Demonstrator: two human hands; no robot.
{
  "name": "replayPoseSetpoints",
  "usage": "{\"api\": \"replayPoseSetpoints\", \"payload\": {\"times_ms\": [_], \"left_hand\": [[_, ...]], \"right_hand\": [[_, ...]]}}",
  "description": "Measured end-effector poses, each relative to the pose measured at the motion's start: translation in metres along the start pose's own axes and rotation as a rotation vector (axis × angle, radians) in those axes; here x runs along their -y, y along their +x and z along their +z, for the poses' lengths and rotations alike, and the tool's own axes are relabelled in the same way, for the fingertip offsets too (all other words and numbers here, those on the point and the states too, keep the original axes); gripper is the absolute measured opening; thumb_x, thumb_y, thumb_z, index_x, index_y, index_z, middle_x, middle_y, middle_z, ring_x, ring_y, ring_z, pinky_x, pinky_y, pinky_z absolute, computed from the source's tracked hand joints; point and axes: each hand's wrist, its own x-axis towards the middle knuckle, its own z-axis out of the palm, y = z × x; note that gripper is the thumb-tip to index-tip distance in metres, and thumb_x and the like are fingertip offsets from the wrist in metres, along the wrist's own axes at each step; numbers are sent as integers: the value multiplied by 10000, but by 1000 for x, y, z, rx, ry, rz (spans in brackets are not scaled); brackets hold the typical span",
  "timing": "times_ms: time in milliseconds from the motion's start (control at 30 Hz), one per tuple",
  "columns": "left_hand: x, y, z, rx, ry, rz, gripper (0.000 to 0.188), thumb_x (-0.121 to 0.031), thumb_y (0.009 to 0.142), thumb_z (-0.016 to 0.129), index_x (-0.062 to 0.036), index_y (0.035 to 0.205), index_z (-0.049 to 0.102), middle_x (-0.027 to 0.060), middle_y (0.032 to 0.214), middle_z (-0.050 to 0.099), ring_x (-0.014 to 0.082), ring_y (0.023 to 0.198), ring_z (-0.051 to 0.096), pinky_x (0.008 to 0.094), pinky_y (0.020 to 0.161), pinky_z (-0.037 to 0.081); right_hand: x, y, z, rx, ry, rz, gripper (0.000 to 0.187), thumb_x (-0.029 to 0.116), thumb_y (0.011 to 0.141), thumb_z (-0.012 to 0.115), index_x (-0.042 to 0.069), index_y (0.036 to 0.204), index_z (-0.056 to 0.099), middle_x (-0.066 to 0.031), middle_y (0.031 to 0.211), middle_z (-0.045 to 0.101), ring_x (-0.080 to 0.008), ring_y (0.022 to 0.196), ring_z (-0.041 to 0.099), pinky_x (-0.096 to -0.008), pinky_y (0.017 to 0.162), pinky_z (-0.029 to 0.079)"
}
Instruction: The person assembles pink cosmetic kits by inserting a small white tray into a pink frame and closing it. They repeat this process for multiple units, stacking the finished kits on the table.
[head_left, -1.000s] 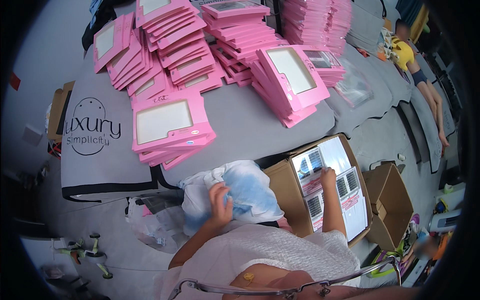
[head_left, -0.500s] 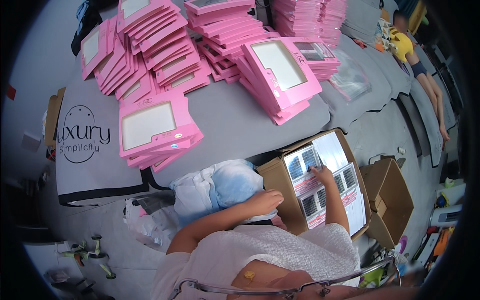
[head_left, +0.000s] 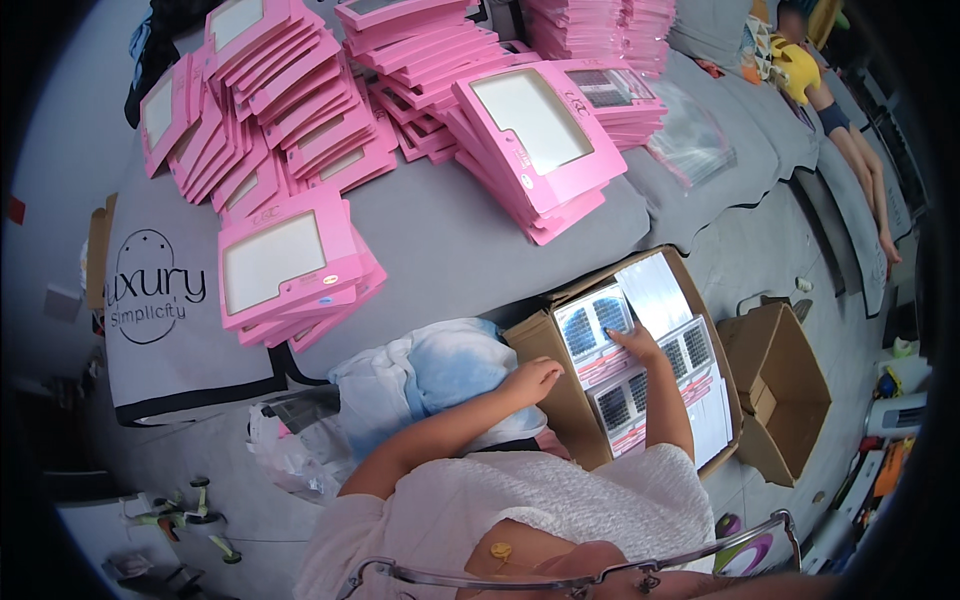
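Observation:
An open cardboard box [head_left: 557, 378] in front of me holds flat clear-fronted packs with dark grid panels and pink-and-white strips. Over the upper left pack [head_left: 594, 322] is my right hand [head_left: 640, 345], thumb and fingers apart, fingertips touching it or just above. A second pack [head_left: 622, 400] lies below it, partly behind my right forearm. White sheets [head_left: 655, 290] rest along the box's far right side. My left hand [head_left: 533, 380] hovers left of the box, near its wall and above a white-and-blue cloth bundle [head_left: 465, 365]; its fingers are curled in, with nothing visible in them.
Stacks of pink window boxes [head_left: 535, 130] cover the grey sofa [head_left: 420, 230], beside clear plastic sleeves [head_left: 690, 145]. Another open carton [head_left: 775, 390] stands right of the packs. A person [head_left: 850, 140] lies at the far right. A small tricycle [head_left: 190, 515] is on the floor, lower left.
My right hand's fingers have spread a little over the pack. My left hand has shifted slightly up and left. The whole view has moved a little, and the packs look unmoved.

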Motion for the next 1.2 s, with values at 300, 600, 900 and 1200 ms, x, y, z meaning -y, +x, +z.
{"api": "replayPoseSetpoints", "payload": {"times_ms": [300,600,900,1200], "left_hand": [[-8,22,1,-259,-12,-75,122,-73,833,514,-44,936,574,109,962,552,290,851,575,327,682,470],[23,14,3,-191,-213,-163,117,-37,868,506,-6,943,590,75,891,608,137,806,606,261,709,492],[6,14,-5,-228,-311,-240,127,-56,864,531,-14,969,588,75,955,590,137,890,582,268,738,487],[2,21,-13,-338,-312,-8,933,-171,713,745,-84,1396,116,137,1407,159,263,1303,218,414,1001,340]], "right_hand": [[2,-3,-21,305,296,104,682,251,717,749,-29,1245,419,-154,1104,580,-227,994,559,-343,875,438],[1,-2,-22,415,369,-20,807,80,679,729,17,1339,268,-149,1185,532,-234,1069,526,-349,938,400],[6,-20,-28,364,427,-151,832,33,562,762,20,1294,367,-87,1139,558,-209,1030,543,-331,928,410],[69,-68,-40,42,-5,-569,1005,88,371,716,49,1323,397,-101,1168,460,-253,1136,431,-322,1008,282]]}}
